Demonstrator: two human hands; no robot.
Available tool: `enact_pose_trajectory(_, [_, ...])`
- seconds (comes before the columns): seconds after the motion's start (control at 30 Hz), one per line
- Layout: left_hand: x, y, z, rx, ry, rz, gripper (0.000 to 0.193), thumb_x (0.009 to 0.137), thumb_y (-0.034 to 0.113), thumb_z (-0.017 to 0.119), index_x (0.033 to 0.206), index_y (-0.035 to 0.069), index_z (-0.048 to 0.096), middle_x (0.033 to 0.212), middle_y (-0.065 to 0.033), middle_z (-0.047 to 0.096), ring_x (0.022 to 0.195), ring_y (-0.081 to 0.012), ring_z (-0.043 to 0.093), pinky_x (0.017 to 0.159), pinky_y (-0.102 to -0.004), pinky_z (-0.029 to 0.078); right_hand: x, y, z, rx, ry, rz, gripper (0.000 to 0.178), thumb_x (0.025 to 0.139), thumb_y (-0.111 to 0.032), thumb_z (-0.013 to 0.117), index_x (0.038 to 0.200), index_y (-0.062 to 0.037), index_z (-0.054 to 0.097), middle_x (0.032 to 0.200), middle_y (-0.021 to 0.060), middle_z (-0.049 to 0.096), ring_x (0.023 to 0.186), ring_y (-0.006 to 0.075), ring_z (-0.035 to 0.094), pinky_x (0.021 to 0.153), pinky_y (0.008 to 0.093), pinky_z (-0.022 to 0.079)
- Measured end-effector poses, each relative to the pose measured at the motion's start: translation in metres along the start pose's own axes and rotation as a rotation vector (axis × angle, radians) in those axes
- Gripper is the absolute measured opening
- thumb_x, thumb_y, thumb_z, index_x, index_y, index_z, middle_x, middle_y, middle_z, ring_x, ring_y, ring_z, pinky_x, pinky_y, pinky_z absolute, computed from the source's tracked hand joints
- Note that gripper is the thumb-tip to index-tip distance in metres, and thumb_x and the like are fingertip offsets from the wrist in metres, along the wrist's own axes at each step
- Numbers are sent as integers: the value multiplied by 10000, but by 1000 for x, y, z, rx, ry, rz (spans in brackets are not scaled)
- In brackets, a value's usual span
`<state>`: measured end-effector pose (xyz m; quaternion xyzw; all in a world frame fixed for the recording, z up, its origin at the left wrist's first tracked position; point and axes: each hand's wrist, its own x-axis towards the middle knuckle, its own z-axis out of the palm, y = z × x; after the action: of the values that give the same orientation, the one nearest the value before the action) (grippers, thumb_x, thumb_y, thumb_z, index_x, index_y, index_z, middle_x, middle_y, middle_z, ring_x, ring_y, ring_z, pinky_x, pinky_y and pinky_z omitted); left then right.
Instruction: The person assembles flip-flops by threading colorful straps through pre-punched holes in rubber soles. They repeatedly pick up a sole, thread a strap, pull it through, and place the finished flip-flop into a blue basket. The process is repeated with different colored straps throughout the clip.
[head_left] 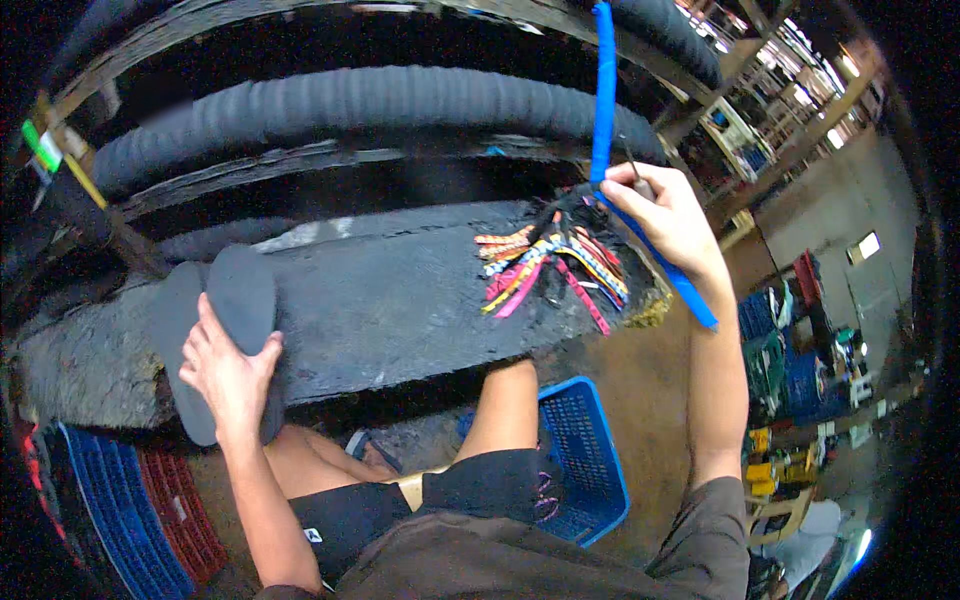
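My left hand (225,375) lies with fingers spread on a pair of dark grey flip-flop soles (243,290), at the left end of the bench and overhanging its near edge. No strap shows on them. At the right end, my right hand (655,210) is raised and closed around a slim tool with a thin dark shaft (630,155); its exact kind is unclear. Right beside those fingers runs a bent blue-wrapped rod (605,90), passing behind the hand. Below lies a fanned bunch of colourful patterned straps (555,260).
The worn dark bench (390,290) spans the view before me. Black ribbed rolls (380,100) sit on racks behind it. A blue plastic basket (590,460) stands beside my leg. Blue and red crates (130,510) are at lower left.
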<state>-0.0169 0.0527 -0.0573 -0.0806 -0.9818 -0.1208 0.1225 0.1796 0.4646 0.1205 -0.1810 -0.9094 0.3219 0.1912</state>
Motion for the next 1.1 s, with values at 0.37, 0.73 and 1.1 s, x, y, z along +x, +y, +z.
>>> enact_pose_trajectory(0.37, [-114,18,-56,-1460,-901,424,659,911,265,824,1425,17,494,1283,-173,659,1120,-243,647,950,-393,517,5,-62,100,-163,-357,-113,246,934,-227,723,996,11,727,799,48,713,767,91,635,705,278,511])
enact_pose_trajectory(0.73, [-143,60,3,-1807,-1081,507,573,1007,57,594,1526,-6,359,1455,-135,526,1388,-218,475,1158,-423,406,-33,-85,148,-206,-320,-542,166,898,-165,741,960,-16,700,829,129,635,744,293,611,681,393,480])
enact_pose_trajectory(1.1, [-146,45,72,-2205,-968,-283,322,1110,224,467,1339,50,614,1331,-21,600,1234,-92,472,1128,-280,330,-104,-66,209,-393,-423,-923,339,726,-10,758,1054,-19,673,941,125,618,836,319,610,643,429,506])
